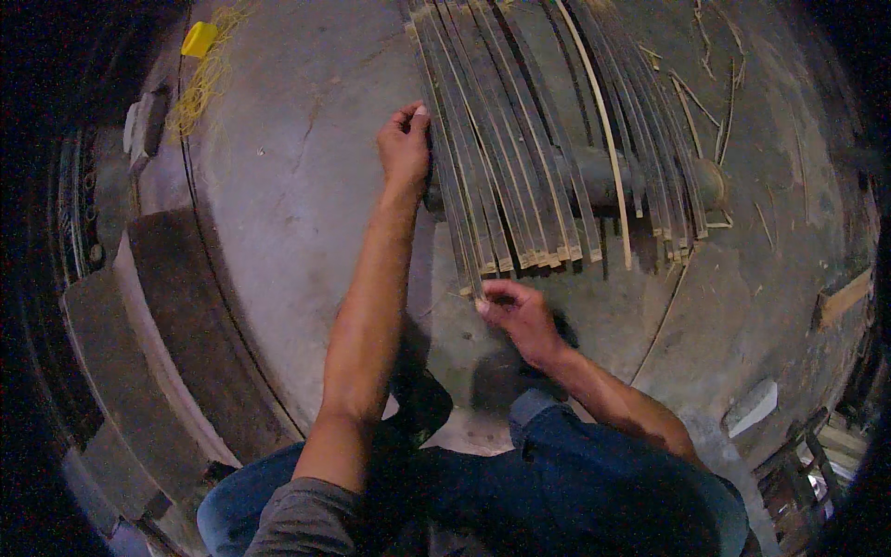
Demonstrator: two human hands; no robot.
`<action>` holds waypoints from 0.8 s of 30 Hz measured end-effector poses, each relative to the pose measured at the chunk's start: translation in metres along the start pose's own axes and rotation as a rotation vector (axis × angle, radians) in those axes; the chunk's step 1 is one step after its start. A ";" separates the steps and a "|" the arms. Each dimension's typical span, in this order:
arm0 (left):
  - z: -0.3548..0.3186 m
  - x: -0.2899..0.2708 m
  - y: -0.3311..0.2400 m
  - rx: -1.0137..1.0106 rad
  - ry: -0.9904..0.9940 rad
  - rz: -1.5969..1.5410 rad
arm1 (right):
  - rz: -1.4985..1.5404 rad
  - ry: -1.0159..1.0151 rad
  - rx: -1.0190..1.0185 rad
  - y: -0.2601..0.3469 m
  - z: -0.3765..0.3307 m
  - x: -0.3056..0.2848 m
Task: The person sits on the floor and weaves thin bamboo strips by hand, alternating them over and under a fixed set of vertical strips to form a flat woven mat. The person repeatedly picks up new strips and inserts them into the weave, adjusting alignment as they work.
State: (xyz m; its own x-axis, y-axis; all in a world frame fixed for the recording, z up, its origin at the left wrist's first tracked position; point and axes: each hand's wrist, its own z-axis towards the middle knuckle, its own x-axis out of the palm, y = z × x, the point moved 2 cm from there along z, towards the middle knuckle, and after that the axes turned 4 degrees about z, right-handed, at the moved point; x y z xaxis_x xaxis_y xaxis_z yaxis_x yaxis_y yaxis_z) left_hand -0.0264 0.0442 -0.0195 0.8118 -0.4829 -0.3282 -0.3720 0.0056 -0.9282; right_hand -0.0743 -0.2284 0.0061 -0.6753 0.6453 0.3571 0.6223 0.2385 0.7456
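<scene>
Long, thin wooden strips (520, 167) with dark faces and pale cut ends lie side by side, running away from me. Their near part rests across a thick round log or pipe (603, 176). My right hand (527, 323) pinches the near end of a strip (479, 286) at the left of the row, between thumb and fingertips. Farther up, beside the leftmost strips, my left hand (406, 153) is closed, its fingers curled and thumb pressed in. What it holds, if anything, cannot be made out. One paler strip (608, 130) stands out among the others.
Tangled yellow string (200, 93) lies at the far left beside a yellow object (199, 40). A long dark board (200, 320) borders the left side. Thin wood scraps (698, 102) litter the concrete floor (297, 186) at right. A wood block (845, 299) lies farther right.
</scene>
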 end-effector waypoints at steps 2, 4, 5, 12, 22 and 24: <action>-0.002 0.001 -0.003 -0.037 -0.028 -0.037 | 0.143 -0.039 0.031 -0.002 0.007 0.002; -0.004 0.002 -0.007 -0.070 -0.074 -0.033 | 0.219 -0.034 0.056 0.002 0.014 0.005; -0.004 0.003 -0.007 -0.063 -0.064 -0.035 | 0.258 -0.034 0.068 0.004 0.016 0.005; 0.008 0.001 0.017 -0.150 0.089 -0.314 | 0.407 0.119 0.167 0.003 0.026 0.006; 0.001 0.003 0.006 -0.071 0.085 -0.248 | 0.346 -0.078 0.191 0.010 0.024 0.001; 0.000 0.003 0.001 -0.078 0.103 -0.248 | 0.350 -0.103 0.241 0.013 0.023 0.001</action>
State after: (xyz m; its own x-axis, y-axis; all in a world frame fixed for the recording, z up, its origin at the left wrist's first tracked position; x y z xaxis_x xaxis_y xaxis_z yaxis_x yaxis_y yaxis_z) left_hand -0.0248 0.0427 -0.0216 0.8339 -0.5475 -0.0692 -0.2040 -0.1893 -0.9605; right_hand -0.0573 -0.2084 0.0035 -0.3722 0.7833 0.4980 0.8893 0.1473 0.4330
